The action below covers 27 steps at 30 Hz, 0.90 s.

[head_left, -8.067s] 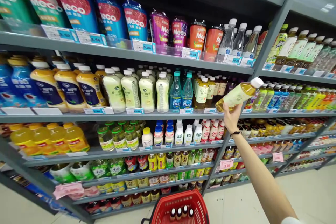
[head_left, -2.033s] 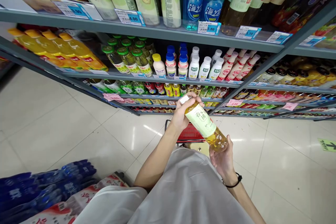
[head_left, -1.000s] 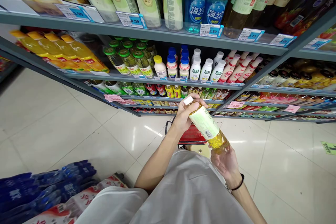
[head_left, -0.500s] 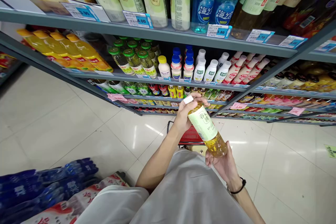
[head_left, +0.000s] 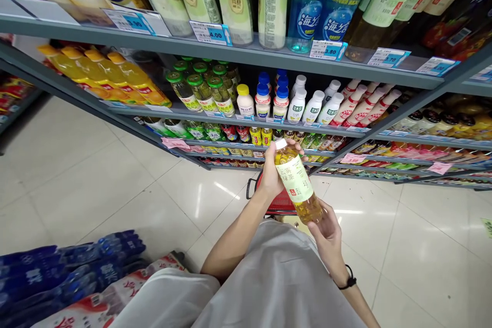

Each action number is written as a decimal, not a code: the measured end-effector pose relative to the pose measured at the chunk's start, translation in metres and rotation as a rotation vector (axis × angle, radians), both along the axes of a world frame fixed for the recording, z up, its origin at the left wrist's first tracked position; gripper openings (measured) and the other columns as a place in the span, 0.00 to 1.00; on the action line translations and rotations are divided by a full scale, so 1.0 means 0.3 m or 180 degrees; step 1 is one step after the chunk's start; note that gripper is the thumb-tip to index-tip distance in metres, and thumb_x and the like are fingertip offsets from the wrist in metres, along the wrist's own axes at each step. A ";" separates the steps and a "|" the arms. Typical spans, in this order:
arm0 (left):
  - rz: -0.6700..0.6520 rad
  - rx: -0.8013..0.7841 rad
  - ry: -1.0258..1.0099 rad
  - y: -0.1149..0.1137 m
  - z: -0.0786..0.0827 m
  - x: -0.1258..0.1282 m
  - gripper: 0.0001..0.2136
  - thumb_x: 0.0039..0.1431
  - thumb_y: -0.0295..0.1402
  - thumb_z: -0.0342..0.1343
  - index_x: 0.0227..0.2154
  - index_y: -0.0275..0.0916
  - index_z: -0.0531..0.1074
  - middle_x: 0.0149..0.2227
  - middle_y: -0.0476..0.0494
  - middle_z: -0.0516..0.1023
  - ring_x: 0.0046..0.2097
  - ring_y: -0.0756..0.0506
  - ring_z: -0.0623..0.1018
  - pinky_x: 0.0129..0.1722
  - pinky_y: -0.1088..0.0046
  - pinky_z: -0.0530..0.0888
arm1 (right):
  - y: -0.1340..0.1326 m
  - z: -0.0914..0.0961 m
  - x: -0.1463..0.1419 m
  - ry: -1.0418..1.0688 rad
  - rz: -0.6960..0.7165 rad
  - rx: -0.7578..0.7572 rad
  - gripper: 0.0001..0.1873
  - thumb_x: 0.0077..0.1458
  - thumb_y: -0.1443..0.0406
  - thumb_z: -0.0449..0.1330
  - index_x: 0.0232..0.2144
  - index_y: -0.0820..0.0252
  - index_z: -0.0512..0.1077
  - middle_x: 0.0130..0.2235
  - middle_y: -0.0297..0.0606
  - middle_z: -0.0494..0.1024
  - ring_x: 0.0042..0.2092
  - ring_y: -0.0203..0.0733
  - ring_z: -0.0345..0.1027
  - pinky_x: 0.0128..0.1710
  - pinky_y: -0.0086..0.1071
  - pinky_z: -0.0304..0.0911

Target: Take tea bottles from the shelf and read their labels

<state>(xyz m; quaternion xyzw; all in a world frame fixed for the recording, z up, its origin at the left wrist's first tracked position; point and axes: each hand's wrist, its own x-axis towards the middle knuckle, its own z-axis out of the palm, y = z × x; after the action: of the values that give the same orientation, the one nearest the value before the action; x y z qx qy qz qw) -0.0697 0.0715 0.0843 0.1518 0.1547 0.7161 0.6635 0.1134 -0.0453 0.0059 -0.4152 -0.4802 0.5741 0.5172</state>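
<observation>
- Since the earlier frame, the plastic drink bottle (head_left: 298, 184) has rolled about its long axis: a label panel with a small red seal now faces up.
- Bottle position: held in the air over the red shopping basket (head_left: 280, 201), tilted, white cap (head_left: 281, 144) far and to the left, amber liquid at the near end.
- Left hand (head_left: 279, 169): grip closed around the upper body, just below the cap.
- Right hand (head_left: 326, 236): grip curled under the lower end, fingers (head_left: 320, 219) pressed against the plastic; black wristband (head_left: 349, 282) on that wrist.
- Surroundings: a metal shelf unit (head_left: 230, 46) stocked with bottled drinks stands far ahead; blue-wrapped bottle packs (head_left: 69, 266) lie near left on the tiled floor (head_left: 88, 200).
</observation>
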 end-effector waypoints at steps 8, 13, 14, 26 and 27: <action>-0.0005 -0.0060 0.0017 0.000 -0.006 -0.003 0.26 0.69 0.55 0.49 0.37 0.35 0.79 0.35 0.42 0.77 0.38 0.46 0.79 0.47 0.66 0.81 | -0.001 -0.044 -0.019 -0.1000 -0.0726 0.0894 0.32 0.59 0.68 0.71 0.63 0.58 0.68 0.65 0.52 0.71 0.64 0.52 0.69 0.65 0.48 0.69; -0.0079 0.0013 0.0013 0.007 -0.014 0.008 0.26 0.69 0.56 0.50 0.38 0.36 0.79 0.36 0.43 0.77 0.39 0.46 0.79 0.48 0.66 0.81 | 0.004 -0.052 -0.009 -0.1008 -0.0738 0.0913 0.33 0.59 0.68 0.71 0.64 0.57 0.68 0.65 0.52 0.71 0.65 0.52 0.69 0.65 0.48 0.69; -0.0075 0.0013 0.0057 0.008 -0.016 0.010 0.27 0.69 0.57 0.49 0.38 0.36 0.79 0.36 0.43 0.78 0.39 0.46 0.80 0.48 0.66 0.81 | 0.006 -0.051 -0.009 -0.0967 -0.0743 0.0888 0.33 0.59 0.68 0.71 0.64 0.57 0.68 0.64 0.51 0.72 0.65 0.52 0.69 0.64 0.47 0.69; -0.0635 -0.0599 0.3207 -0.021 -0.195 -0.168 0.32 0.52 0.62 0.67 0.40 0.33 0.80 0.46 0.35 0.84 0.48 0.37 0.83 0.50 0.63 0.80 | 0.093 -0.113 0.073 0.0757 -0.0239 -0.1517 0.43 0.60 0.45 0.66 0.71 0.51 0.60 0.60 0.47 0.77 0.42 0.47 0.77 0.31 0.37 0.72; -0.0695 -0.0852 0.3385 -0.035 -0.234 -0.175 0.33 0.48 0.63 0.68 0.39 0.34 0.80 0.44 0.38 0.84 0.46 0.38 0.83 0.49 0.64 0.81 | 0.100 -0.152 0.083 0.0671 -0.0402 -0.1706 0.42 0.60 0.43 0.64 0.68 0.54 0.63 0.55 0.47 0.79 0.37 0.44 0.74 0.27 0.34 0.67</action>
<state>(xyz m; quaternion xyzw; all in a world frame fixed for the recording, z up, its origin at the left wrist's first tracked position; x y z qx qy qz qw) -0.1221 0.0609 0.0141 0.4216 0.5411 0.4421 0.5780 0.1382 -0.0153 -0.0396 -0.5041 -0.2282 0.6871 0.4709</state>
